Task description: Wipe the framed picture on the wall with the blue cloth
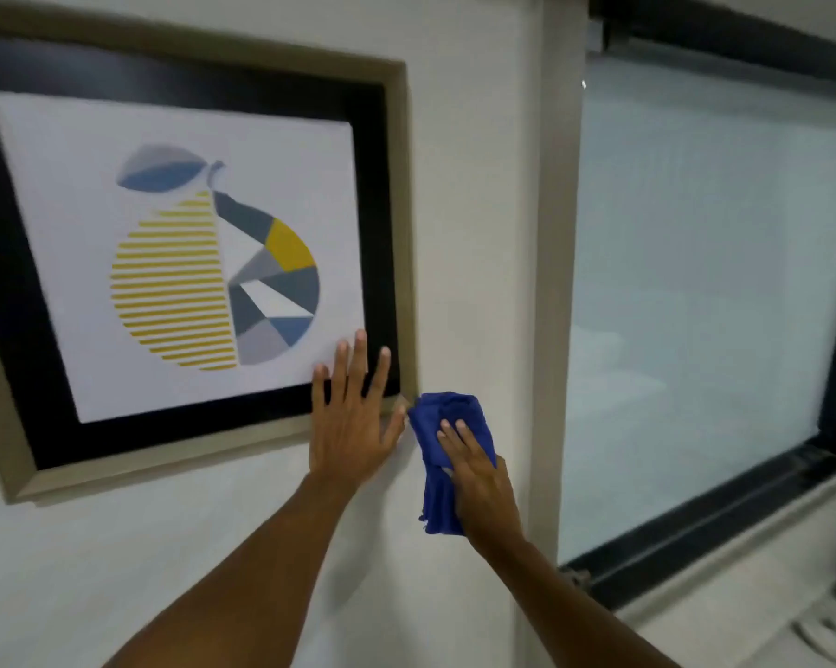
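Up on the white wall (pixel 454 185), the framed picture (pixel 184 253) hangs tilted, its right side lower in this view. It has a pale beige outer frame, a wide black mat, and a white print of a pear: yellow stripes on one half, grey, blue and yellow facets on the other, with a blue-grey leaf on top.

The left hand (pixel 353 417) lies flat and open, fingers spread, over the picture's lower right corner; its fingertips reach the black mat and the edge of the white print, and its palm covers the beige frame. Just to the right of it, the right hand (pixel 478 479) presses the bunched blue cloth (pixel 440 450) against the wall, gripping it with fingers curled over the fabric. The cloth's upper left edge touches or nearly touches the frame's corner; a tail of it hangs below the hand.

Right of the cloth hand runs a beige vertical strip (pixel 551 282), then a dark-framed window (pixel 715 282) with frosted glass. Below both hands the wall is bare.
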Demonstrator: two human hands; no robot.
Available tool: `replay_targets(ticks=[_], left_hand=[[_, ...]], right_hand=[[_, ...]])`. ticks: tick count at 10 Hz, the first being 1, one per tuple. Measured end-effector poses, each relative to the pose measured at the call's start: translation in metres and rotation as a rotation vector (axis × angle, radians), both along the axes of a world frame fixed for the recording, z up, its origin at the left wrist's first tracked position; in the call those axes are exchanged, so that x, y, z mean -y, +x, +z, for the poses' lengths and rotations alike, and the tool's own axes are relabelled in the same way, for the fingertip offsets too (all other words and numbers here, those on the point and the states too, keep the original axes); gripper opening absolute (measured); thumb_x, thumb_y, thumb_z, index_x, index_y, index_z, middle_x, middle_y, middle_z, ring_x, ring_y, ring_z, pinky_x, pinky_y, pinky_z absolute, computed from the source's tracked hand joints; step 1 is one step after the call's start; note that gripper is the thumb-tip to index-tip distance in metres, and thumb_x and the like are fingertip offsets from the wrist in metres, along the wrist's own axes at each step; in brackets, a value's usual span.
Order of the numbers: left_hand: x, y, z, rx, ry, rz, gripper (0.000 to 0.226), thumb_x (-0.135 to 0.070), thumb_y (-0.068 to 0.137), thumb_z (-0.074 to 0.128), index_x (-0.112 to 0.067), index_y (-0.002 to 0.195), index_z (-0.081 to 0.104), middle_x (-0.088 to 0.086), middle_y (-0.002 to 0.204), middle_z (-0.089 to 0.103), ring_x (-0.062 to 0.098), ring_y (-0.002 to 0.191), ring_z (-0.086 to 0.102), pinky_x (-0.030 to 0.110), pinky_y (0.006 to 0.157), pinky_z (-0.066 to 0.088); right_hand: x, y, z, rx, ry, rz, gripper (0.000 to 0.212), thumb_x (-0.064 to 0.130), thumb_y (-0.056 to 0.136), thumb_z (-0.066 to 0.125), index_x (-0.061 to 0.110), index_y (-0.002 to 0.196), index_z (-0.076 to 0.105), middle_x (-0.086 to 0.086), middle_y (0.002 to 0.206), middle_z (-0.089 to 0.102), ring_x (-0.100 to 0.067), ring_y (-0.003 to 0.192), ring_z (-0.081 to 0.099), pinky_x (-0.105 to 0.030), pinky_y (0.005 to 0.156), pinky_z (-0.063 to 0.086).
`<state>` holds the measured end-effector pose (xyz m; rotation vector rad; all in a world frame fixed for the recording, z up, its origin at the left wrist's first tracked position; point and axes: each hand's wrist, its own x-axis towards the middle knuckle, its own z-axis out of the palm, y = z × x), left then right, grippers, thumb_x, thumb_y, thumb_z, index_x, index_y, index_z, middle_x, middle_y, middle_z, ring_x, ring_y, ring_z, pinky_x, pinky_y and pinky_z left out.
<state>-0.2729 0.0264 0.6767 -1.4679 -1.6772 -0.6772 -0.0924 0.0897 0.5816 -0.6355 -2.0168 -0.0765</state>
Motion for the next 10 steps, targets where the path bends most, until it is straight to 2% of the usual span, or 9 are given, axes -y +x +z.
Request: replay_targets(ticks=[1, 2, 3, 4, 5, 6, 7, 9, 10], left_hand=[[-0.007, 0.055, -0.113, 0.037, -0.223, -0.137, 0.076, -0.054, 0.098, 0.033, -0.02, 0.16, 0.004, 0.014, 0.169, 0.003, 0.033, 0.155, 0.008, 0.055, 0.123, 0.01], [-0.004, 0.087, -0.19, 0.097, -0.419, -0.21, 0.073, -0.055, 0.099, 0.028, -0.021, 0.16, 0.006, 0.012, 0.169, 0.004, 0.034, 0.154, 0.013, 0.054, 0.121, 0.014], [0.001, 0.137, -0.321, 0.197, -0.699, -0.307, 0.07, -0.058, 0.1, 0.024, -0.022, 0.159, 0.016, 0.013, 0.168, 0.013, 0.035, 0.152, 0.021, 0.054, 0.121, 0.023], [0.007, 0.169, -0.419, 0.25, -0.84, -0.368, 0.071, -0.058, 0.099, 0.031, -0.022, 0.159, 0.02, 0.012, 0.168, 0.013, 0.034, 0.152, 0.019, 0.054, 0.117, 0.03], [0.017, 0.228, -0.588, 0.259, -1.052, -0.452, 0.079, -0.057, 0.095, 0.048, -0.023, 0.159, 0.016, 0.012, 0.167, 0.012, 0.032, 0.152, 0.016, 0.054, 0.115, 0.036], [0.027, 0.26, -0.668, 0.211, -1.098, -0.519, 0.077, -0.053, 0.094, 0.049, -0.021, 0.157, 0.02, 0.013, 0.166, 0.017, 0.031, 0.152, 0.02, 0.055, 0.115, 0.036], [0.037, 0.295, -0.756, 0.155, -1.18, -0.583, 0.063, -0.046, 0.099, 0.036, -0.017, 0.155, 0.031, 0.013, 0.163, 0.032, 0.032, 0.15, 0.028, 0.055, 0.118, 0.03], [0.022, 0.299, -0.747, -0.014, -1.445, -0.489, 0.063, -0.041, 0.105, 0.033, -0.017, 0.159, 0.012, 0.008, 0.17, 0.01, 0.032, 0.155, 0.004, 0.056, 0.123, 0.002], [0.005, 0.293, -0.681, -0.024, -1.556, -0.488, 0.063, -0.04, 0.105, 0.033, -0.017, 0.159, 0.01, 0.009, 0.17, 0.006, 0.029, 0.156, -0.004, 0.055, 0.123, -0.001]], right_hand=[[0.008, 0.059, -0.075, 0.012, -0.13, -0.092, 0.056, 0.01, 0.091, 0.064, 0.01, 0.142, 0.043, 0.0, 0.147, 0.043, -0.02, 0.14, 0.033, -0.042, 0.108, 0.036], [0.018, 0.104, -0.139, 0.146, -0.236, -0.149, 0.068, 0.011, 0.082, 0.076, 0.01, 0.142, 0.045, 0.002, 0.147, 0.041, -0.02, 0.139, 0.034, -0.043, 0.107, 0.035], [0.041, 0.169, -0.266, 0.315, -0.501, -0.209, 0.077, 0.015, 0.08, 0.078, 0.018, 0.146, 0.038, 0.009, 0.149, 0.035, -0.017, 0.141, 0.029, -0.041, 0.104, 0.035], [0.057, 0.211, -0.364, 0.396, -0.633, -0.237, 0.069, 0.014, 0.085, 0.073, 0.022, 0.145, 0.04, 0.013, 0.149, 0.032, -0.017, 0.141, 0.031, -0.04, 0.1, 0.041], [0.077, 0.268, -0.528, 0.6, -0.716, -0.285, 0.052, 0.021, 0.086, 0.07, 0.023, 0.136, 0.054, 0.008, 0.144, 0.047, -0.019, 0.137, 0.04, -0.042, 0.102, 0.037], [0.093, 0.294, -0.597, 0.696, -0.756, -0.35, 0.044, 0.034, 0.094, 0.049, 0.022, 0.136, 0.055, 0.003, 0.145, 0.049, -0.014, 0.141, 0.028, -0.041, 0.111, 0.013], [0.117, 0.306, -0.674, 0.664, -0.838, -0.458, 0.053, 0.039, 0.1, 0.028, 0.019, 0.148, 0.035, 0.0, 0.156, 0.028, -0.015, 0.146, 0.012, -0.033, 0.113, 0.009], [0.087, 0.301, -0.645, 0.792, -1.043, -0.392, 0.058, 0.04, 0.102, 0.032, 0.019, 0.154, 0.015, 0.002, 0.161, 0.001, -0.02, 0.149, 0.009, -0.036, 0.113, 0.022], [0.072, 0.295, -0.576, 0.771, -1.244, -0.336, 0.064, 0.038, 0.102, 0.034, 0.021, 0.155, 0.002, -0.001, 0.164, 0.002, -0.021, 0.145, 0.024, -0.037, 0.108, 0.028]])
